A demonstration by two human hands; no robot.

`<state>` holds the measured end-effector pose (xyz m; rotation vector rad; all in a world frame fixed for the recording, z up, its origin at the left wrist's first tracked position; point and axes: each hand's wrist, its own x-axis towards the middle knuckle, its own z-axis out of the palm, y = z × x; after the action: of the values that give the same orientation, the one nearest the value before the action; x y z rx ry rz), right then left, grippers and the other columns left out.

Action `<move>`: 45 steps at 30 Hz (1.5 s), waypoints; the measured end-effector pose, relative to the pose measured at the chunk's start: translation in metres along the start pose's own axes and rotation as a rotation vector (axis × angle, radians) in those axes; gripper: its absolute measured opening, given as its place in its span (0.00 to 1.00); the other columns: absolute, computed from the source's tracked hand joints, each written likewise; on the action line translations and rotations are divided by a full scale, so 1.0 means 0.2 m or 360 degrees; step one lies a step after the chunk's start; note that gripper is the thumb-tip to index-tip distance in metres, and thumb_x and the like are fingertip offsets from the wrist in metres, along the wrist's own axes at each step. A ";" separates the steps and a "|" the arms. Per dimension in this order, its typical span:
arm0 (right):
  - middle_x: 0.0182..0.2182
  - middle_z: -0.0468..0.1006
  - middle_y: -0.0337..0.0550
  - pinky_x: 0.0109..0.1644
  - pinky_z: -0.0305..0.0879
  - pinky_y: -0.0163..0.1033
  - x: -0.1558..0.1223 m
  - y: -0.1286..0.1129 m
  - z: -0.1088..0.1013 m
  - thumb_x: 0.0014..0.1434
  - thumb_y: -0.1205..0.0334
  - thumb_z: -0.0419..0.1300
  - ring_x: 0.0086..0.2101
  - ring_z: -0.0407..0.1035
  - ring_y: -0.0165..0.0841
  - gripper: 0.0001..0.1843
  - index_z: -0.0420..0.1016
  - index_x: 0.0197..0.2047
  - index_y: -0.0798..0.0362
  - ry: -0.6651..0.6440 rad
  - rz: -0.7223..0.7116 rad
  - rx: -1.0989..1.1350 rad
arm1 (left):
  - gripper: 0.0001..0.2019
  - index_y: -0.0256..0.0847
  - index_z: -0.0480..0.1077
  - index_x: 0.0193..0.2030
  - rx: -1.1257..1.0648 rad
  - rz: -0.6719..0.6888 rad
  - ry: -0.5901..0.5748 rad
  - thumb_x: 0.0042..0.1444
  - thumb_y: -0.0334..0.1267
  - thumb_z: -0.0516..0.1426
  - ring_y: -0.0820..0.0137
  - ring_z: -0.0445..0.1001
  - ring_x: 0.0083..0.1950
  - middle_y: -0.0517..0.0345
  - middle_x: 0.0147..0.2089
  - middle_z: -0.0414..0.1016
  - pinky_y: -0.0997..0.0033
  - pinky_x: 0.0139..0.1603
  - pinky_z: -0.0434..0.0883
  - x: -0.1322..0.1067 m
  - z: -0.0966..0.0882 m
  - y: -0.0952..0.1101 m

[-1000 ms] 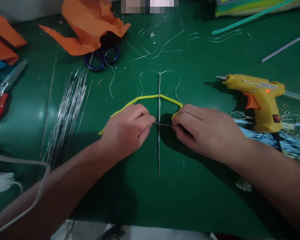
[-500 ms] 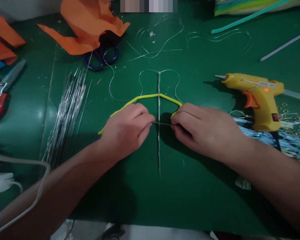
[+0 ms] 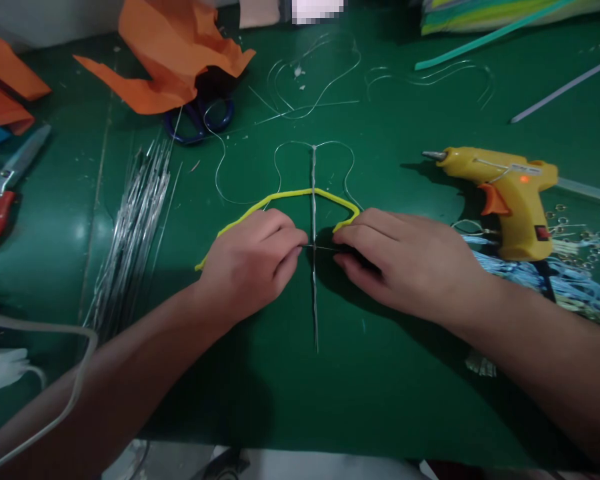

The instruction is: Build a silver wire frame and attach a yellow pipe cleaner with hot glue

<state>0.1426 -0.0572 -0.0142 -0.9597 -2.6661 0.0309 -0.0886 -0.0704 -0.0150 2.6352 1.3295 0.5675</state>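
A wire frame (image 3: 313, 173) lies on the green table (image 3: 380, 373): a straight silver stem with two thin loops at its far end. A yellow pipe cleaner (image 3: 290, 195) arches across the stem. My left hand (image 3: 253, 260) and my right hand (image 3: 405, 260) sit on either side of the stem. Each pinches one end of a thin cross wire (image 3: 316, 248) that meets the stem between them. Both hands have their fingers closed.
A yellow glue gun (image 3: 505, 193) rests at the right, its light on, beside blue strands and small rings (image 3: 580, 267). A bundle of silver wires (image 3: 135, 227) lies at the left. Orange paper (image 3: 170, 53), blue scissors (image 3: 200, 117) and red-handled pliers (image 3: 0, 193) lie beyond.
My right hand has shifted slightly left, closer to the stem. The view has drifted a little. My left hand keeps its place.
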 end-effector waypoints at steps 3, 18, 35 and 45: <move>0.35 0.78 0.45 0.32 0.56 0.38 -0.01 0.00 0.00 0.68 0.62 0.52 0.31 0.69 0.33 0.12 0.76 0.40 0.55 0.0029 -0.0009 0.0008 | 0.08 0.37 0.77 0.42 -0.0003 0.0007 0.0001 0.63 0.31 0.55 0.64 0.77 0.42 0.51 0.41 0.79 0.66 0.40 0.73 0.00 0.00 0.00; 0.31 0.78 0.46 0.29 0.59 0.39 -0.03 -0.01 -0.04 0.64 0.57 0.60 0.29 0.70 0.33 0.12 0.72 0.30 0.53 0.0376 0.0205 0.0083 | 0.11 0.38 0.77 0.44 0.0060 0.0026 0.0078 0.57 0.27 0.55 0.66 0.78 0.40 0.53 0.41 0.79 0.69 0.36 0.72 -0.01 0.00 0.02; 0.35 0.79 0.45 0.32 0.56 0.37 -0.01 0.02 0.02 0.68 0.62 0.53 0.30 0.67 0.31 0.14 0.79 0.37 0.55 0.0056 -0.0067 -0.0021 | 0.09 0.38 0.77 0.40 0.0023 0.0105 0.0032 0.64 0.32 0.54 0.68 0.75 0.38 0.52 0.39 0.78 0.69 0.36 0.70 0.00 0.01 0.00; 0.34 0.78 0.45 0.32 0.55 0.38 0.00 0.02 0.02 0.69 0.63 0.51 0.31 0.67 0.32 0.15 0.77 0.36 0.54 -0.0043 -0.0033 -0.0019 | 0.09 0.37 0.77 0.38 0.0031 0.0142 0.0026 0.64 0.31 0.55 0.67 0.75 0.37 0.53 0.37 0.78 0.68 0.35 0.69 0.00 0.01 -0.01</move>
<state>0.1445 -0.0543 -0.0186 -0.9415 -2.7036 0.0234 -0.0886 -0.0690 -0.0180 2.7226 1.2326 0.5923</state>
